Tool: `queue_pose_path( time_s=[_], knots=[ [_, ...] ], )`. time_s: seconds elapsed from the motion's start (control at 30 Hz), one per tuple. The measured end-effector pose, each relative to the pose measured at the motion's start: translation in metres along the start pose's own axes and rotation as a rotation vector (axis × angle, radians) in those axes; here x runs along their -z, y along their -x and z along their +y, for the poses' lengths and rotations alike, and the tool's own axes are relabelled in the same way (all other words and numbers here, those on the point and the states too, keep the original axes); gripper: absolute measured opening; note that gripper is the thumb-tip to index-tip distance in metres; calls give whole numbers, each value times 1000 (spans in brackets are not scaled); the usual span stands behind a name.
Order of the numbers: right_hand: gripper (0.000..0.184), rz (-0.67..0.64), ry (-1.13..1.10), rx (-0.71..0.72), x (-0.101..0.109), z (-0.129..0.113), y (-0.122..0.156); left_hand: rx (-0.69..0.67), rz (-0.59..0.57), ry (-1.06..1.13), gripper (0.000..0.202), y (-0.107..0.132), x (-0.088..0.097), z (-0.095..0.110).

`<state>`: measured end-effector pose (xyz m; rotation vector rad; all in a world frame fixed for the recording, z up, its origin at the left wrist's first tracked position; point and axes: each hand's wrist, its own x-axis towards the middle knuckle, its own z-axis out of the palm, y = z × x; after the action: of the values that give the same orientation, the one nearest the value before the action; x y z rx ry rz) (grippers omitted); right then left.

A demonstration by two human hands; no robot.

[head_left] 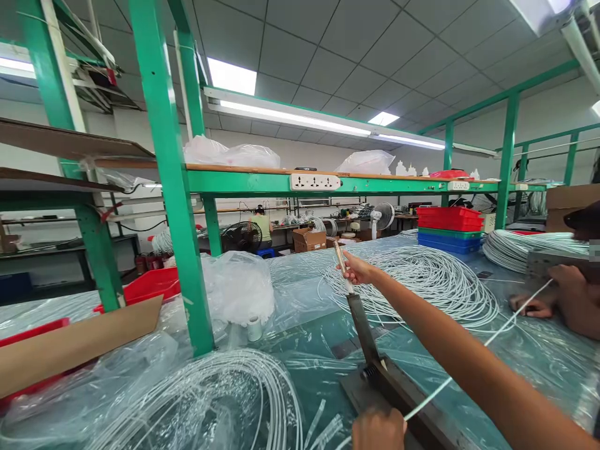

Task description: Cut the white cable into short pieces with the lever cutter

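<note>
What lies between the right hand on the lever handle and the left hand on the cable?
In the head view: the lever's dark metal arm and, lower, its metal base.

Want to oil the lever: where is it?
In the head view, the lever rises right of centre, its top in the right hand, partly in front of the middle coil.

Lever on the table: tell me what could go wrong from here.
The left hand is close to the foot of the lever, so it could get pinched if the right hand pulls down. The cable runs toward a co-worker's hand; a tug there might shift it. The loose coil could tangle.
</note>
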<state>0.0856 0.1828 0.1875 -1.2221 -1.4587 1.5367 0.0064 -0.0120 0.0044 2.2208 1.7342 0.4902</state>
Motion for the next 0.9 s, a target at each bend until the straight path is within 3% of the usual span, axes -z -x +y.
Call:
queue_pose_path(
  time_s=[0.17,0.27,0.4,0.57,0.7,0.77,0.83,0.9],
  knots=[
    [61,-57,-109,50,22,-8,52,108,-59,697,17,-4,13,2],
    [53,-58,-146,61,37,-7,99,204,-127,887,20,-8,14,6],
    [41,-38,-195,26,51,19,169,160,-126,829,29,-9,10,9],
    [33,-16,-224,-11,61,78,238,90,-23,583,25,-1,13,9],
    [23,48,-205,-79,64,109,260,-70,29,55,30,10,25,18],
    [25,74,-221,-106,64,115,263,-89,-1,-68,34,12,30,21],
    [31,60,-230,-123,63,115,265,-60,-5,-4,33,10,31,20],
    [38,95,-137,-144,62,112,268,-10,-1,221,29,6,29,17]
  ],
)
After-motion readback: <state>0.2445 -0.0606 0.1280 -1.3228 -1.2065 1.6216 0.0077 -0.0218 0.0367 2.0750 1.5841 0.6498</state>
